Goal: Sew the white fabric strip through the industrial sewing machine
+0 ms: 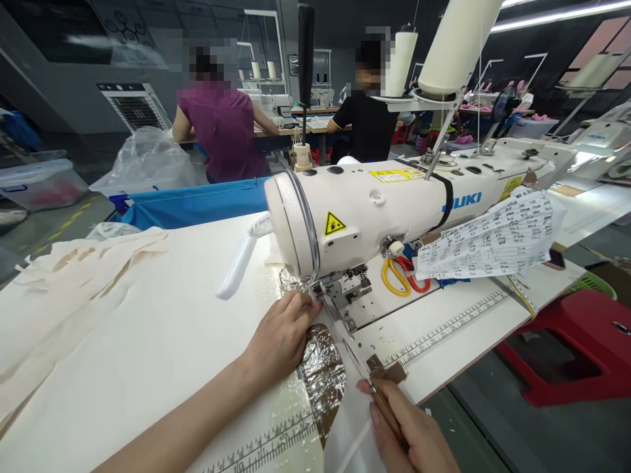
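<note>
A white sewing machine marked JUKI stands across the table. My left hand lies palm down just before its needle area, fingers together and pressing on the edge of a white fabric strip; the fingertips are partly hidden under the machine head. My right hand is closed around the wooden handle of an awl, whose thin metal shaft points up along the strip toward the presser foot. White fabric hangs from there down over the table's front edge. Shiny brown tape covers the tabletop beside my left hand.
Yellow-handled scissors and a red-handled pair lie behind the needle area. Handwritten paper sheets lean on the machine. Cream fabric pieces lie at left. A red stool stands at right. Two people sit ahead, facing away.
</note>
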Motion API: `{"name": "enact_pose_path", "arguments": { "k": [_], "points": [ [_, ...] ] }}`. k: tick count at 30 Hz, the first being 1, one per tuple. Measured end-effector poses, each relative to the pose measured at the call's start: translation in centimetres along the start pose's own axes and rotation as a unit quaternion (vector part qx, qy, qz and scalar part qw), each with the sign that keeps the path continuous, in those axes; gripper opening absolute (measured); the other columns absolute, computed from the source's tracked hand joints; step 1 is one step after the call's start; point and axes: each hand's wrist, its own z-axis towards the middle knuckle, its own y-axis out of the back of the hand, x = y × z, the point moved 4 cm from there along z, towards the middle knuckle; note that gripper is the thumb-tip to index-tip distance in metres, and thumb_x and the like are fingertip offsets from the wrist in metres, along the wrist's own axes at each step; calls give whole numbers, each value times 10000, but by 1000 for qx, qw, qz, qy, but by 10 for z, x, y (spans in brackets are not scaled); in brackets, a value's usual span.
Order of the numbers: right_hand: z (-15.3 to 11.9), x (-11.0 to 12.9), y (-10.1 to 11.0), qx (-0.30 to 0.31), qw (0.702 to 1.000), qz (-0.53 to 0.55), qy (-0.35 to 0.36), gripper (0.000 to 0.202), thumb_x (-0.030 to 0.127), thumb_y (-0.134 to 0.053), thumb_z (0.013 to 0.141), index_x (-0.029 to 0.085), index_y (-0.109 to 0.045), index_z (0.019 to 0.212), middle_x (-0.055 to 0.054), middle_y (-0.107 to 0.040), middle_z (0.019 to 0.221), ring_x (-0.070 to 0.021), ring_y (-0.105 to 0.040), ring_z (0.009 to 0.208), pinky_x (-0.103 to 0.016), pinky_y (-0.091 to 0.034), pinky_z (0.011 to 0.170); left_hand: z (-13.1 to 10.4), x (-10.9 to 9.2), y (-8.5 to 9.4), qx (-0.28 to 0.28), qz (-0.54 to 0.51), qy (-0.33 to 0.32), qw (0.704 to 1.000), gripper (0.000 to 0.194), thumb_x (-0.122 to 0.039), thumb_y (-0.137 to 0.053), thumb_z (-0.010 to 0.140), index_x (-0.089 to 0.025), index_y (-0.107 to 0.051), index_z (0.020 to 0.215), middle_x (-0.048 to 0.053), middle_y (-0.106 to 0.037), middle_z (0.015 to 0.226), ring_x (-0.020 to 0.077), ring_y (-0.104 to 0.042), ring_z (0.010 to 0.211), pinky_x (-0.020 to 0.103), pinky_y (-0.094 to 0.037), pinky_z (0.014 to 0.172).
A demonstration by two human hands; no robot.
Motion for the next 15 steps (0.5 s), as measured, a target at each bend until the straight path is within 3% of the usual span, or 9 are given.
{"name": "enact_pose_path", "arguments": {
  "k": [8,15],
  "points": [
    [8,3,4,-32,994,-88,60,310,372,-433,1034,274,-601,1275,-76,-772,1084,-238,-750,941,-248,-613,729,2,-4,5,-4,-43,-55,998,360,30,-391,888,-136,-572,1152,111,-649,1048,224,-596,934,382,-583,776],
    [28,8,-3,28,992,-74,94,298,218,-380,1015,220,-561,1252,-77,-755,1062,-201,-734,908,-251,-592,738,1,0,0,-10,-9,-11,1000,417,21,-370,883,-124,-535,1238,132,-616,1065,247,-569,952,404,-580,777]
  ]
}}
